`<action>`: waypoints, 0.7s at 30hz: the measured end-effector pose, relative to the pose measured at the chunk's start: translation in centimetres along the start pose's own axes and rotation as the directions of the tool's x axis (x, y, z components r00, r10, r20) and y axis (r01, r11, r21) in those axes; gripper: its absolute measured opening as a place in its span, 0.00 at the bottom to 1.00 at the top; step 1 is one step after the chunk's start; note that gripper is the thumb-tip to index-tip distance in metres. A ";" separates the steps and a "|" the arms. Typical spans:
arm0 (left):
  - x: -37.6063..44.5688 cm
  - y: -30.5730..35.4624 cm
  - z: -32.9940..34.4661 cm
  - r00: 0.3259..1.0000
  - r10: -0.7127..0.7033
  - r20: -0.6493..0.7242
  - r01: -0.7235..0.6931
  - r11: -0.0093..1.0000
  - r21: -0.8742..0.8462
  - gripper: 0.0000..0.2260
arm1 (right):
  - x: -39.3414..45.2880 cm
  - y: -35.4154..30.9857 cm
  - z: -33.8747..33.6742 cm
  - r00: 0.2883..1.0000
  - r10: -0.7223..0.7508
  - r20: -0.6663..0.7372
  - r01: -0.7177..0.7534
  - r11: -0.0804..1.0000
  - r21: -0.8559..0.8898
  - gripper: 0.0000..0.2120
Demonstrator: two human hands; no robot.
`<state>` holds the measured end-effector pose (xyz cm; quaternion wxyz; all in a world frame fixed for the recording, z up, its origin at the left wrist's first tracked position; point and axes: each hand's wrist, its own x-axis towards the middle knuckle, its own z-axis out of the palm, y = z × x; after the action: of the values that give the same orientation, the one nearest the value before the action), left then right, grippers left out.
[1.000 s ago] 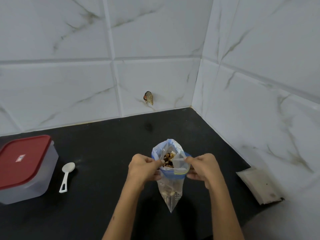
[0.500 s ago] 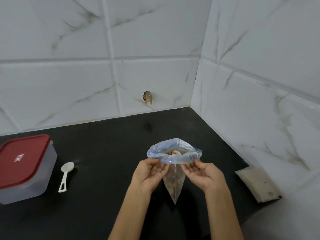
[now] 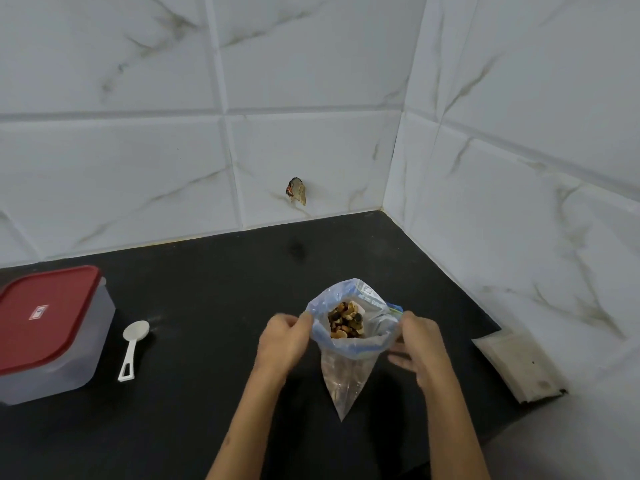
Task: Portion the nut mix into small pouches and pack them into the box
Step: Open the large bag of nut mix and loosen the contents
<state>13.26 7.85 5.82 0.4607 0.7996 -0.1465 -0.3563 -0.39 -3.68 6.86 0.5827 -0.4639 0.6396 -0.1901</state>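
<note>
- Head view: the left hand (image 3: pixel 282 341) and right hand (image 3: pixel 417 344) each pinch an edge of the clear bag (image 3: pixel 348 368), holding its mouth wide above the black desk (image 3: pixel 207 289).
- Nut mix (image 3: pixel 345 320) shows inside.
- A red-lidded box (image 3: pixel 48 330) and white spoon (image 3: pixel 133 346) lie well to the left.

A bag (image 3: pixel 349 341) with nuts (image 3: pixel 345 320) in it is held up over the counter (image 3: pixel 214 278), between the left hand (image 3: pixel 282 339) on its left side and the right hand (image 3: pixel 417 344) on its right side. Far to the left sits a box (image 3: pixel 52 334) with its lid (image 3: pixel 45 313) on, and a spoon (image 3: pixel 133 348) lies just to the right of the box. A flat packet (image 3: pixel 519 365) lies on the right by the wall (image 3: pixel 519 202).
</note>
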 end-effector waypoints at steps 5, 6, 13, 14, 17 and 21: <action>1.8 2.0 0.6 0.857 0.512 -0.063 -0.485 0.841 0.241 0.27 | -0.2 0.0 -0.5 0.960 -0.277 -0.043 0.256 0.927 -0.274 0.18; 2.2 2.9 1.0 0.804 0.594 -0.012 -0.566 0.772 0.290 0.27 | -0.4 0.0 -0.6 0.963 -0.268 -0.020 0.251 0.924 -0.289 0.20; 4.2 7.5 3.3 0.722 0.563 0.401 -0.684 0.496 0.535 0.09 | -0.3 0.0 -0.3 0.966 -0.256 -0.043 0.209 0.863 -0.460 0.14; 4.4 7.6 3.3 0.725 0.548 0.417 -0.684 0.500 0.532 0.07 | -0.3 0.0 -0.3 0.961 -0.273 -0.051 0.214 0.847 -0.487 0.11; 5.1 7.9 3.1 0.749 0.503 0.432 -0.663 0.579 0.475 0.05 | -0.2 0.0 -0.7 0.951 -0.304 -0.053 0.232 0.817 -0.528 0.03; 5.1 8.1 2.6 0.797 0.409 0.444 -0.584 0.709 0.395 0.11 | 0.2 0.0 -1.2 0.978 -0.206 0.041 0.206 0.905 -0.372 0.05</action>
<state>15.73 -0.97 9.57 0.2793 0.7519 -0.5218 -0.2906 -1.45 -4.19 7.04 0.4606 -0.6313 0.6112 -0.1251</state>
